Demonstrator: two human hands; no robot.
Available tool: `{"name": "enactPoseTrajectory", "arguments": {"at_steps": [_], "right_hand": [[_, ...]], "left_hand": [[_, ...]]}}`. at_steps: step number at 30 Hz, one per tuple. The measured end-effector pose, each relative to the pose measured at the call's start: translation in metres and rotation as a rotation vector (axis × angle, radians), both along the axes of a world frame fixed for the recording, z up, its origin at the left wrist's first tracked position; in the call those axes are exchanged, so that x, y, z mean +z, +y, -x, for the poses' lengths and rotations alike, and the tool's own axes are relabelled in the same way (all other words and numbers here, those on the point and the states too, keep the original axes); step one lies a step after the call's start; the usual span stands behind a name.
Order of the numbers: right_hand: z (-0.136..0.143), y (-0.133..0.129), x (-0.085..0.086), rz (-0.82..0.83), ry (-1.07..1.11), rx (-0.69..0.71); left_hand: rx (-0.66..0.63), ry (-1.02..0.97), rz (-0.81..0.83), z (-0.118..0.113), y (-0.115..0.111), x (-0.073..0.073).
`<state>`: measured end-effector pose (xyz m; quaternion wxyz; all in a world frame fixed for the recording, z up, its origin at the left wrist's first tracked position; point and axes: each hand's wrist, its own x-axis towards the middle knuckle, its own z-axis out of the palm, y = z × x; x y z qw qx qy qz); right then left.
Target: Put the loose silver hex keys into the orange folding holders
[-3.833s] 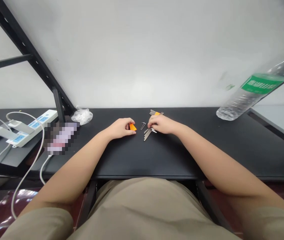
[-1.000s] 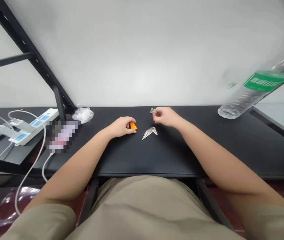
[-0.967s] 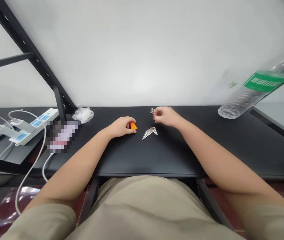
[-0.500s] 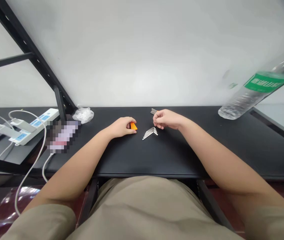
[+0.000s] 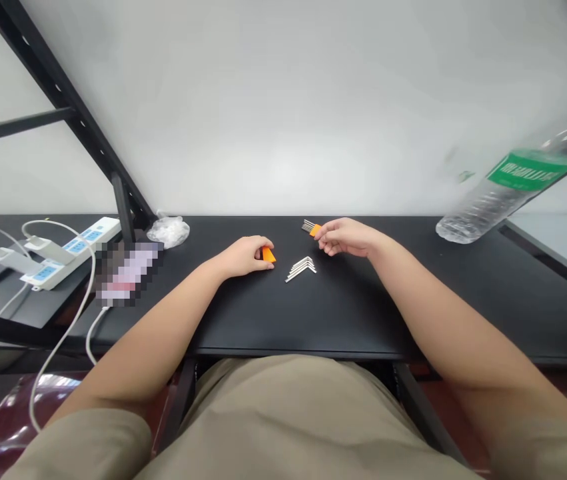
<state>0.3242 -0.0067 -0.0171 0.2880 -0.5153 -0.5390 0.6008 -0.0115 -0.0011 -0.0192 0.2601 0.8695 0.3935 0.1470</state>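
My left hand [image 5: 247, 257] is closed around an orange plastic piece [image 5: 268, 255], the front corner of which sticks out between thumb and fingers. To its right, several silver L-shaped hex keys [image 5: 301, 268] lie nested in a row on the black table. Behind them is a second orange piece, a hex key holder [image 5: 315, 231], with several thin metal rods [image 5: 308, 225] pointing out to the left. My right hand [image 5: 339, 236] is curled at this holder's right end, its fingertips closed on the edge; the fingers hide part of it.
A crumpled clear plastic bag [image 5: 169, 231] lies by the black shelf frame [image 5: 122, 207]. Left of me are a blurred-out phone [image 5: 130, 273] on a cable and a white power strip [image 5: 76, 250] with chargers. A large plastic bottle [image 5: 506, 183] leans at the right.
My right hand has shifted slightly right, away from the nested hex keys, to the holder's edge, so more of the orange holder shows. My left hand keeps its grip in place.
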Motion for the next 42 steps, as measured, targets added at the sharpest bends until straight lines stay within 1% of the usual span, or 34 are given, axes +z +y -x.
{"name": "enactPoseTrajectory", "arguments": {"at_steps": [4, 8, 11, 13, 17, 20, 24, 27, 31, 35, 42], "right_hand": [[0.002, -0.004, 0.005, -0.013, -0.009, 0.075], [0.008, -0.002, -0.003, -0.059, -0.163, 0.066], [0.014, 0.001, -0.009, -0.157, -0.313, 0.049], [0.019, 0.001, -0.011, -0.235, -0.428, 0.065], [0.027, -0.001, -0.007, -0.395, -0.677, 0.188], [0.032, -0.004, -0.004, -0.511, -0.781, 0.274], [0.034, -0.009, 0.001, -0.584, -0.745, 0.382], [0.033, -0.014, 0.005, -0.572, -0.704, 0.450], [0.035, -0.020, 0.006, -0.585, -0.716, 0.494], [0.043, -0.022, 0.002, -0.640, -0.744, 0.483], [0.053, -0.011, -0.005, -0.763, -0.794, 0.377]], "left_hand": [[0.000, 0.007, -0.007, 0.000, 0.001, 0.000], [0.003, 0.011, -0.008, 0.001, 0.002, -0.002], [0.000, 0.010, -0.007, 0.001, 0.004, -0.003], [-0.005, 0.012, -0.010, 0.001, 0.004, -0.003], [-0.005, 0.015, -0.022, 0.000, 0.001, 0.001], [-0.002, 0.024, -0.016, -0.001, -0.001, 0.003], [-0.007, 0.032, -0.017, -0.001, -0.001, 0.004], [-0.008, 0.025, -0.018, -0.001, -0.001, 0.004], [0.000, 0.011, -0.016, -0.001, -0.001, 0.004], [0.001, 0.004, -0.008, -0.001, -0.002, 0.003], [0.021, -0.008, -0.012, -0.002, -0.001, 0.002]]}}
